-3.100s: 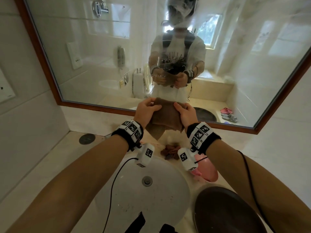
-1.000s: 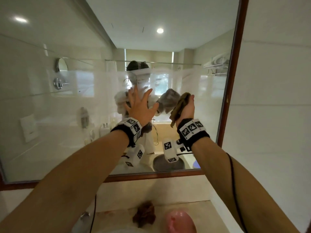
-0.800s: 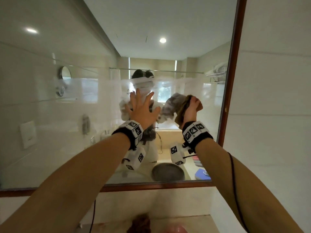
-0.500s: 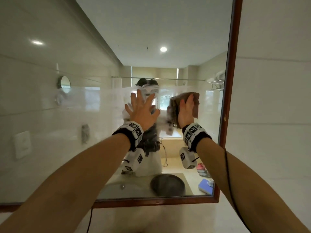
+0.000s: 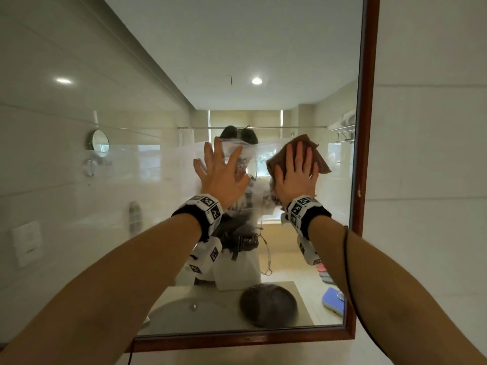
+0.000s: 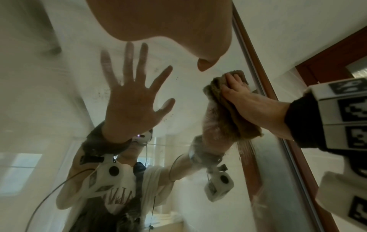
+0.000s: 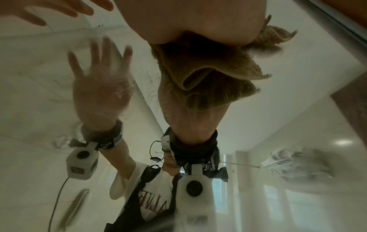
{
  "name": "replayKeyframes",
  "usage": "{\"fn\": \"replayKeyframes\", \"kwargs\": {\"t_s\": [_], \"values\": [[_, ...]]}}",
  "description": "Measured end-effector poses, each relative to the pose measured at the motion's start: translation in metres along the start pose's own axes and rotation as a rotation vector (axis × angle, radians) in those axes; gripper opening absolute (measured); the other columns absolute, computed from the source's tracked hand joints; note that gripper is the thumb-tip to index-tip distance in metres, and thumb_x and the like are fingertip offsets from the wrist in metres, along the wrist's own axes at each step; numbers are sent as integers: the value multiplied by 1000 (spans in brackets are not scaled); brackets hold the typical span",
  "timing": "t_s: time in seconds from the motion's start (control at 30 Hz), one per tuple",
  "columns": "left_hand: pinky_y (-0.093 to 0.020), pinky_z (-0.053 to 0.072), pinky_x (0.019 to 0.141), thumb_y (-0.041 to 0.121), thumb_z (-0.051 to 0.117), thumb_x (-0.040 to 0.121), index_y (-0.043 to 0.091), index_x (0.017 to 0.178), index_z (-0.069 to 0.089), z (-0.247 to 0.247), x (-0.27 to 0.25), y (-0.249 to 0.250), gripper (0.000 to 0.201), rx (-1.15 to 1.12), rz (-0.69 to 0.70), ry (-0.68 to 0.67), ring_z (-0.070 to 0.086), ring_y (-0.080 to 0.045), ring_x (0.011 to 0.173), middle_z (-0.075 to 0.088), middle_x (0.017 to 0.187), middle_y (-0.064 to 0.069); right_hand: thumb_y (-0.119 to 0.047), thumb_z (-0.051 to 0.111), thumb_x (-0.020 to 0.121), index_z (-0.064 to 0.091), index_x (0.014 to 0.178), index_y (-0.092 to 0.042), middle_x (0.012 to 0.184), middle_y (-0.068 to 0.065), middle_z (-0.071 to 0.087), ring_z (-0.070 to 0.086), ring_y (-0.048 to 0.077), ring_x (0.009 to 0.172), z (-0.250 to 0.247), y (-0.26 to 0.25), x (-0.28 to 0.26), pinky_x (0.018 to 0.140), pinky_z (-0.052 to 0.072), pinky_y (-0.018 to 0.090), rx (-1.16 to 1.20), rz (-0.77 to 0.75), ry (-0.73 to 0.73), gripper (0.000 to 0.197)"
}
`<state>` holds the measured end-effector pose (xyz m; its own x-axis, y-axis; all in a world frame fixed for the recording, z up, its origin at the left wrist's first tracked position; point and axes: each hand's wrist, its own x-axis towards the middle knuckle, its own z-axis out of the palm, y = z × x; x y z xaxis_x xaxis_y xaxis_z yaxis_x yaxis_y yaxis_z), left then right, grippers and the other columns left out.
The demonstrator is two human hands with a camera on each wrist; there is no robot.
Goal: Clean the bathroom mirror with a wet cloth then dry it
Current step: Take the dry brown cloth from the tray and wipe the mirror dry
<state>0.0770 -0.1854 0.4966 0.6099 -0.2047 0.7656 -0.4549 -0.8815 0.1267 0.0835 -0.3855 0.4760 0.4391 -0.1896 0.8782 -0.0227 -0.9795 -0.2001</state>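
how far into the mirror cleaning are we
Early. Done: a hazy wiped band crosses the mirror at hand height. In hand: the right hand presses the cloth flat near the frame's right edge; the left hand is spread by the glass. Left: remaining glass, then drying.

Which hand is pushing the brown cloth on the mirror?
The right hand, flat on the brown cloth near the mirror's wooden frame. The left hand is spread bare against the glass.
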Motion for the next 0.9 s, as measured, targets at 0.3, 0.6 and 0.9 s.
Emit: {"fn": "replayKeyframes", "kwargs": {"t_s": [0.3,0.6,0.9], "values": [[-62,-12,113,58,41,95,39,156,0,13,2,14,76,85,25,-34,-27,-34,147,-30,160,-9,-39,29,86,8,153,-8,158,24,3,4,39,146,2,26,-4,118,7,54,2,188,51,77],[-63,-9,114,59,42,93,38,156,0,10,0,1,79,99,12,-10,-24,-34,148,-30,160,-9,-36,28,80,2,153,-9,160,17,-5,-8,31,147,1,14,9,118,-1,51,195,383,118,82],[-60,-17,110,65,35,95,37,156,-10,-13,1,-41,81,109,13,44,-29,-32,146,-31,159,-9,-55,9,96,8,154,-18,161,13,3,0,29,148,14,-41,24,117,7,51,163,406,246,69]]}}
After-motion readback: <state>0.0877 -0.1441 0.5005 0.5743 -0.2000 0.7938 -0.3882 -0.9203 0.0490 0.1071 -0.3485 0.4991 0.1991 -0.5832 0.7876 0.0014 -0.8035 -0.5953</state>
